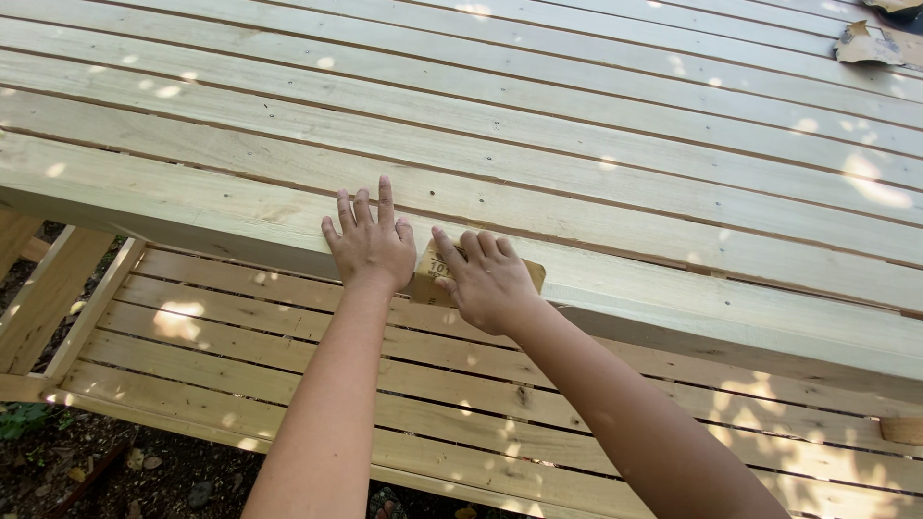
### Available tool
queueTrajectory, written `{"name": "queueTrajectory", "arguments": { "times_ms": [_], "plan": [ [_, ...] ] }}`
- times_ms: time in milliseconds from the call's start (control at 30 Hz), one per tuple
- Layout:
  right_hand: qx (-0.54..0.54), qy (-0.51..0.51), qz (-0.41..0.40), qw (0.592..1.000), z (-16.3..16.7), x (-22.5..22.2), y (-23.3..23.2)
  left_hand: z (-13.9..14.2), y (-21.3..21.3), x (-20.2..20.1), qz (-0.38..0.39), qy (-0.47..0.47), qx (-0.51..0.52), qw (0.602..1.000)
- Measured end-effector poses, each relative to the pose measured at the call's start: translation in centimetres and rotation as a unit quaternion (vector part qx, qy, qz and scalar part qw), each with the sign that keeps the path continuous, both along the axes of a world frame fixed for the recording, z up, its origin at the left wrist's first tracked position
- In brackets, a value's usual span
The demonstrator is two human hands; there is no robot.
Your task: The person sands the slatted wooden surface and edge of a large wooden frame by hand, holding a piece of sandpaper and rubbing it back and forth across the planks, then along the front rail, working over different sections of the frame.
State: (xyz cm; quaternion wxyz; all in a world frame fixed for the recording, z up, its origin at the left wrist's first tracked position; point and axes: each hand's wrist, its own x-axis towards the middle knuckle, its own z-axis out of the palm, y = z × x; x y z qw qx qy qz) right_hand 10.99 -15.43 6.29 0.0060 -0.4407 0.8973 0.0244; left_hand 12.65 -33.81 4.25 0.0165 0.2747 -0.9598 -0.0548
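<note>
A pale wooden plank tabletop (538,125) fills the upper view, and its near edge board (240,226) runs across the middle. My left hand (370,240) lies flat on that edge with the fingers apart and holds nothing. Just to its right, my right hand (486,279) presses a tan sheet of sandpaper (535,274) against the edge of the board. The hand covers most of the sheet; only its corners show.
A slatted wooden bench seat (240,356) lies below the table edge, under my forearms. Bare ground with leaves (87,471) shows at the lower left. A torn scrap of brown paper (870,43) rests on the tabletop at the far right corner.
</note>
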Motion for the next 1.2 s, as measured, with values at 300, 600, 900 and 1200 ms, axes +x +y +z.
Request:
{"name": "queueTrajectory", "arguments": {
  "times_ms": [300, 600, 900, 1200],
  "plan": [
    [0.131, 0.053, -0.116, 0.983, 0.7, -1.3, 20.0, 0.6, 0.8, -0.2, 0.003, -0.026, -0.015, 1.000],
    [0.006, 0.036, -0.013, 0.999, -0.4, -0.5, 2.3, 0.5, 0.5, -0.1, 0.003, -0.024, -0.013, 1.000],
    [0.163, 0.009, -0.147, 0.976, 1.1, -1.1, 20.4, -0.1, 0.1, -0.2, -0.006, -0.012, -0.030, 0.999],
    [0.094, -0.001, -0.055, 0.994, -1.0, -1.6, 8.4, 0.4, 0.7, -0.3, 0.009, -0.015, -0.033, 0.999]
  ]
}}
